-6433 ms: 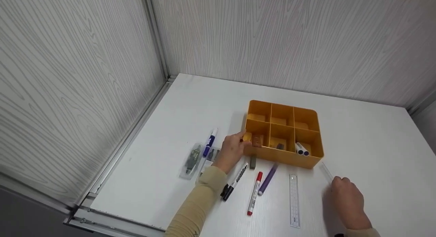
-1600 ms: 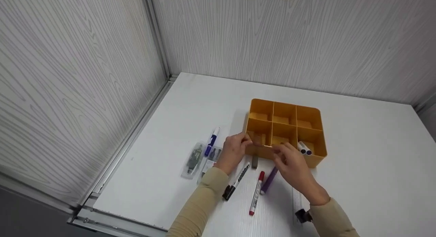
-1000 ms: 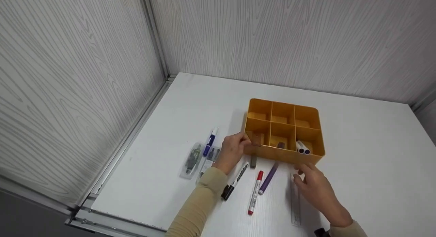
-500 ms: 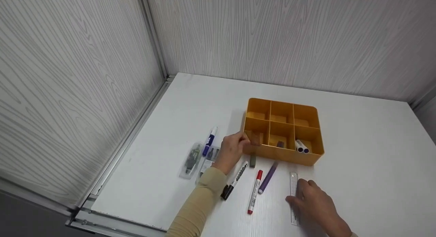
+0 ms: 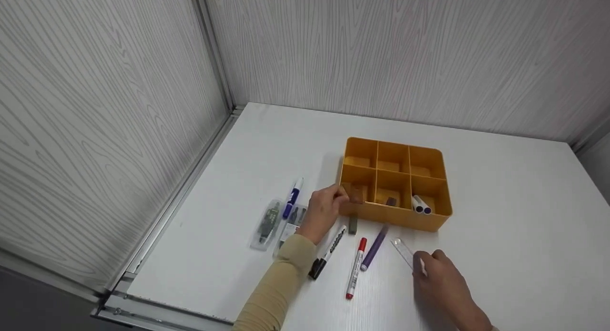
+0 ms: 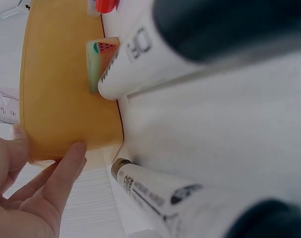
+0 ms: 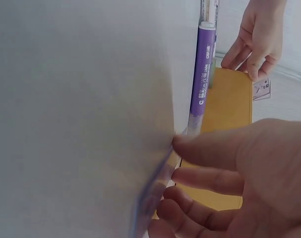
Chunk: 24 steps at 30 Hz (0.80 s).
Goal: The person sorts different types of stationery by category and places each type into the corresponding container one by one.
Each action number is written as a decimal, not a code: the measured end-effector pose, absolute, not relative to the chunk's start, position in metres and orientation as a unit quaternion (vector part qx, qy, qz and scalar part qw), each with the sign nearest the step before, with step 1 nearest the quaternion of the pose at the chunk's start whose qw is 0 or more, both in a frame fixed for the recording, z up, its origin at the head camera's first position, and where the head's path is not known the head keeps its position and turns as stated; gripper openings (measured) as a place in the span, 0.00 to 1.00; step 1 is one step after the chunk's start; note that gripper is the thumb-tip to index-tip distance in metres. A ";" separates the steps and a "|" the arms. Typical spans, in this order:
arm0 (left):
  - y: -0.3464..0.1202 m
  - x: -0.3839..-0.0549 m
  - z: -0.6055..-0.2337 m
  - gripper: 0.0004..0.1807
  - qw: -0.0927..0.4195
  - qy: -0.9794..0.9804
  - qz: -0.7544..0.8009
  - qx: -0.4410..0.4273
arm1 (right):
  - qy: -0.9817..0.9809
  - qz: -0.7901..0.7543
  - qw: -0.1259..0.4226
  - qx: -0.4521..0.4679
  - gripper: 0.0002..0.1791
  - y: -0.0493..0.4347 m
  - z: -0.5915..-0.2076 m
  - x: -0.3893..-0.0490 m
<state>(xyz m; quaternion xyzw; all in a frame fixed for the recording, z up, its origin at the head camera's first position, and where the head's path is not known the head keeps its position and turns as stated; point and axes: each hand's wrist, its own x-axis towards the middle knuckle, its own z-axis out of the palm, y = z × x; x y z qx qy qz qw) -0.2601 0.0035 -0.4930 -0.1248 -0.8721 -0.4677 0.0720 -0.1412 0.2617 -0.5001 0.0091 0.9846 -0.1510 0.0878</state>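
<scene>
My left hand [image 5: 321, 212] grips the front left corner of the yellow six-compartment box [image 5: 400, 215]; in the left wrist view its fingers lie against the outer wall, with the thumb at the rim. My right hand [image 5: 441, 283] pinches a clear ruler [image 5: 402, 251] in front of the box, the ruler's far end pointing up and left. Clear measuring pieces [image 5: 355, 194] stand in the front left compartment, their printed end [image 6: 4, 105] showing past the rim in the left wrist view. Two white-ended markers [image 5: 421, 205] lean in the front right compartment; a small dark piece [image 5: 391, 201] sits in the front middle one.
Before the box lie a purple marker [image 5: 375, 247], a red-capped marker [image 5: 356, 269], a black-capped marker [image 5: 328, 252] and a watermelon-print eraser [image 6: 101, 59]. Left of my left arm are a blue marker [image 5: 292, 198] and two clear plastic packs [image 5: 267, 226]. Panels wall in the table.
My right hand brought a thin clear piece to the box's front left, then moved back right and took hold of the ruler, which now lies slanted. My left hand has stayed at the corner.
</scene>
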 end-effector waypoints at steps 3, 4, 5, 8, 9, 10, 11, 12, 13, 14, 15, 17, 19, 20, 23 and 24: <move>0.004 -0.260 -0.492 0.04 0.072 -0.872 -0.468 -0.126 | 0.986 -0.153 0.068 0.007 0.16 0.261 -0.500 -0.141; 0.004 -0.260 -0.492 0.04 0.071 -0.871 -0.469 -0.126 | 0.986 -0.151 0.068 0.008 0.15 0.260 -0.499 -0.142; 0.004 -0.260 -0.491 0.04 0.071 -0.871 -0.469 -0.127 | 0.987 -0.148 0.069 0.008 0.14 0.260 -0.499 -0.143; 0.004 -0.260 -0.491 0.05 0.070 -0.870 -0.471 -0.126 | 0.987 -0.138 0.079 0.011 0.14 0.259 -0.499 -0.145; 0.004 -0.260 -0.491 0.05 0.069 -0.870 -0.472 -0.125 | 0.987 -0.136 0.081 0.012 0.14 0.260 -0.499 -0.146; 0.004 -0.260 -0.491 0.05 0.069 -0.870 -0.472 -0.125 | 0.987 -0.136 0.084 0.012 0.14 0.260 -0.499 -0.147; 0.004 -0.260 -0.491 0.05 0.069 -0.870 -0.472 -0.124 | 0.987 -0.138 0.087 0.013 0.14 0.260 -0.499 -0.148; 0.004 -0.260 -0.492 0.05 0.067 -0.870 -0.473 -0.122 | 0.986 -0.141 0.087 0.014 0.13 0.261 -0.499 -0.148; 0.004 -0.260 -0.492 0.05 0.066 -0.870 -0.473 -0.121 | 0.986 -0.144 0.087 0.015 0.12 0.261 -0.499 -0.149; 0.004 -0.260 -0.492 0.05 0.065 -0.871 -0.472 -0.121 | 0.985 -0.148 0.089 0.014 0.12 0.261 -0.499 -0.149; 0.004 -0.260 -0.492 0.05 0.064 -0.871 -0.472 -0.120 | 0.984 -0.152 0.090 0.013 0.11 0.261 -0.499 -0.150; 0.004 -0.260 -0.492 0.04 0.064 -0.870 -0.473 -0.122 | 0.983 -0.161 0.090 0.008 0.12 0.263 -0.499 -0.150; 0.003 -0.260 -0.492 0.04 0.071 -0.870 -0.471 -0.127 | 0.981 -0.169 0.092 0.002 0.14 0.265 -0.498 -0.149; 0.003 -0.260 -0.492 0.04 0.076 -0.870 -0.469 -0.132 | 0.981 -0.172 0.094 -0.002 0.15 0.266 -0.497 -0.149; 0.003 -0.260 -0.493 0.03 0.089 -0.870 -0.464 -0.142 | 0.977 -0.185 0.110 -0.006 0.20 0.270 -0.495 -0.150; 0.003 -0.260 -0.493 0.03 0.091 -0.870 -0.464 -0.143 | 0.975 -0.190 0.117 -0.009 0.22 0.271 -0.493 -0.152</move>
